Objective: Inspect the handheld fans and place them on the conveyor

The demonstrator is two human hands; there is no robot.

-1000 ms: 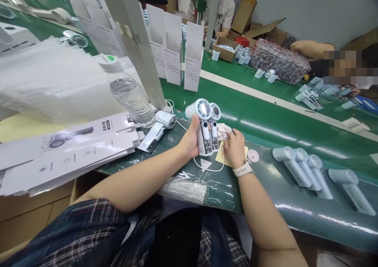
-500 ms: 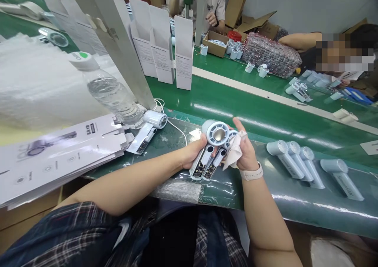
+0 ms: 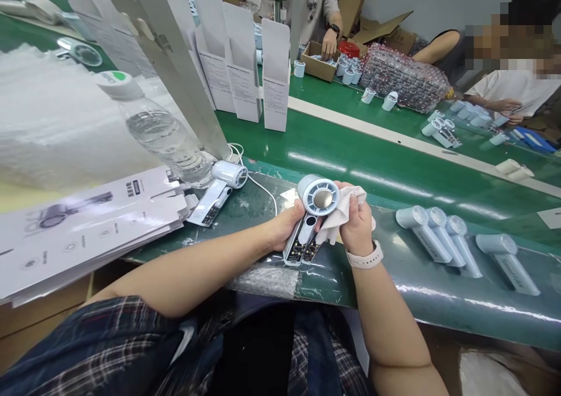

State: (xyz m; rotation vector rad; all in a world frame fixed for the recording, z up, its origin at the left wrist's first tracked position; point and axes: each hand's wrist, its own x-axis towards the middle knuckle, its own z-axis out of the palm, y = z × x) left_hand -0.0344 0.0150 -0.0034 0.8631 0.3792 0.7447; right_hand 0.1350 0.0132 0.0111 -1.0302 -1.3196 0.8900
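My left hand (image 3: 287,223) is closed around a light-blue handheld fan (image 3: 319,196), whose round head faces me and whose handle shows a bare circuit board. A second fan handle (image 3: 312,249) with exposed electronics lies right beside it; its head is hidden by the cloth. My right hand (image 3: 357,226), with a white band on the wrist, is closed on a white cloth (image 3: 344,212) pressed against the second fan. Another open-handled fan (image 3: 214,193) lies on the bench to the left, near a white cable (image 3: 263,190).
Several blue fans (image 3: 438,235) lie in a row on the right. Tall white boxes (image 3: 276,75), a slanted metal post (image 3: 175,63), a water bottle (image 3: 164,133) and flat printed cartons (image 3: 100,226) stand left. Across the green belt (image 3: 363,150), two people handle parts.
My right hand has turned, its raised fingers folding down, and the cloth now covers the second fan's head. Across the belt, one person's hand has reached into the cardboard box.
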